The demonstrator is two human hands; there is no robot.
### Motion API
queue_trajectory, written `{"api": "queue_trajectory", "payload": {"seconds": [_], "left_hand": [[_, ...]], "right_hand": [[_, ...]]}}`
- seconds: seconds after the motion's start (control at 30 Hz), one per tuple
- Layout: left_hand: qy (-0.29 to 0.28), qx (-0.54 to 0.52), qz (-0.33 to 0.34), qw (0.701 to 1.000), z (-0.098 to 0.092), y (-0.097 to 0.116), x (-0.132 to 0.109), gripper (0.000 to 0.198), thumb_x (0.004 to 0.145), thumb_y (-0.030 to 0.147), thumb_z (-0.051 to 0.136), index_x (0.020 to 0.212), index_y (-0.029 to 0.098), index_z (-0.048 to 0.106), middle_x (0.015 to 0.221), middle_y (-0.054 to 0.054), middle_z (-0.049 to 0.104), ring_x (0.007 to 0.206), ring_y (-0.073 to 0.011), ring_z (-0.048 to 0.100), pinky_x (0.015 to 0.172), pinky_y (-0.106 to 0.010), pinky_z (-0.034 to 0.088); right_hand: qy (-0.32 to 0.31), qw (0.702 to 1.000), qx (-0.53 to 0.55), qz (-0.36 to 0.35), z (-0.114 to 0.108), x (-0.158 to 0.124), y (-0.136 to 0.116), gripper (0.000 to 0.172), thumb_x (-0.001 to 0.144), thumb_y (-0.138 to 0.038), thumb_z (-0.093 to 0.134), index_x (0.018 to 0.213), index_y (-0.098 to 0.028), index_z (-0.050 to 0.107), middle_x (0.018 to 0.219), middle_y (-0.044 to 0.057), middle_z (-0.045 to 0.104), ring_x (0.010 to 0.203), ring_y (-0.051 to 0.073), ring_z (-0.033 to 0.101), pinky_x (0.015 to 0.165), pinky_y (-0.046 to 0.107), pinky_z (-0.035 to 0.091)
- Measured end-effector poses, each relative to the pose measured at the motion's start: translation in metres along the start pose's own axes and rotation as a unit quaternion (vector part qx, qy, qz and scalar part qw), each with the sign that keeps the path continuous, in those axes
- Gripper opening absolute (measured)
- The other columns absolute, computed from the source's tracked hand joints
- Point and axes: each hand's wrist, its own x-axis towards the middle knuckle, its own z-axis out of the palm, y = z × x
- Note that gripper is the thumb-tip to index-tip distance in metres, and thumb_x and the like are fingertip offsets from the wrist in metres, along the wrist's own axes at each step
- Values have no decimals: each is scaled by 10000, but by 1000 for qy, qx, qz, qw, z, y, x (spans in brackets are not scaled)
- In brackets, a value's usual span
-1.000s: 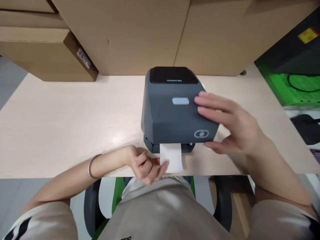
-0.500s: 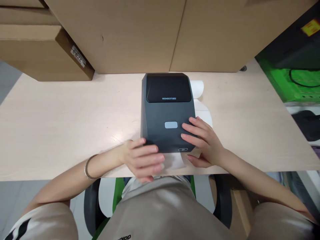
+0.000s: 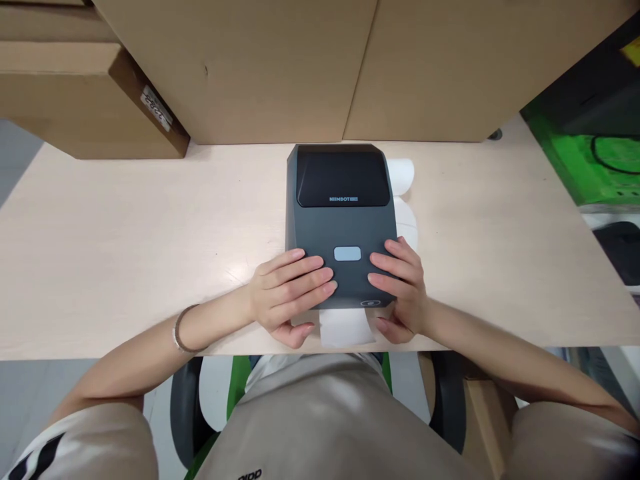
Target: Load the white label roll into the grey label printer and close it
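A dark grey label printer (image 3: 345, 223) with a glossy black window and a light blue button stands on the table. My left hand (image 3: 290, 293) lies across its front left corner, fingers stretched flat on the top and the thumb off the front edge. On the front right corner rests my right hand (image 3: 403, 287), fingers spread along the top and side, thumb below the front edge. Between my thumbs, a white paper strip (image 3: 345, 328) comes out from under the printer's front. White paper (image 3: 406, 220) and a white paper roll (image 3: 401, 176) show behind its right side.
Large cardboard boxes (image 3: 240, 80) stand along the back of the table (image 3: 125, 233). A smaller labelled cardboard box (image 3: 75, 100) sits at the back left. Green and black items (image 3: 610, 160) are beyond the right edge. Chair armrests (image 3: 447, 400) flank my body.
My left hand has moved up onto the printer's top and flattened there. My right hand has settled closer against the right side. More of the front paper strip shows.
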Motion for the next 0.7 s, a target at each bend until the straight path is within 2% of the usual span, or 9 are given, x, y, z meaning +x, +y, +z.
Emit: {"api": "queue_trajectory", "payload": {"seconds": [0.1,0.2,0.27,0.33,0.43,0.6,0.7], "left_hand": [[-14,48,14,999,-7,0,6,473,801,640,541,1090,387,817,993,13,859,985,-266,818,977,-480,687],[38,106,54,992,-17,1,20,429,864,579,556,1178,392,779,1086,43,857,1044,-230,815,1017,-440,671],[71,126,75,987,-22,3,32,452,904,558,589,1283,355,729,1236,28,831,1191,-229,780,1099,-434,632],[59,123,78,988,-27,5,42,530,941,573,594,1389,300,666,1352,-9,790,1324,-242,722,1183,-445,577],[18,108,60,992,-31,9,52,592,966,543,582,1491,267,588,1405,-25,763,1401,-249,673,1245,-441,521],[7,112,6,994,-31,19,56,651,945,492,538,1559,275,524,1384,-2,770,1447,-271,640,1334,-489,415],[19,116,17,993,-30,21,57,667,966,474,475,1588,233,484,1389,-10,766,1435,-247,649,1382,-492,324]], "right_hand": [[-18,1000,-8,-12,-8,5,2,647,1013,-552,339,1570,-270,509,1295,72,729,1372,296,635,1232,543,467],[-27,999,-16,-33,-20,8,10,699,1019,-557,334,1630,-249,476,1273,50,773,1292,290,703,1318,534,367],[5,999,-24,-41,-25,7,17,701,1009,-539,382,1643,-254,478,1229,42,800,1222,279,744,1346,496,348],[43,998,-26,-47,-28,6,23,686,993,-525,439,1617,-253,527,1199,48,813,1182,264,762,1355,438,356],[60,997,-24,-44,-27,4,27,680,980,-533,465,1592,-253,565,1193,53,814,1183,246,762,1353,384,369],[51,997,-55,-28,-25,2,24,660,993,-561,407,1599,-328,525,1077,34,820,1107,254,779,1221,467,502],[24,995,-96,12,-28,-2,21,593,1013,-612,329,1524,-387,529,1060,24,807,1056,279,782,1070,547,562]]}}
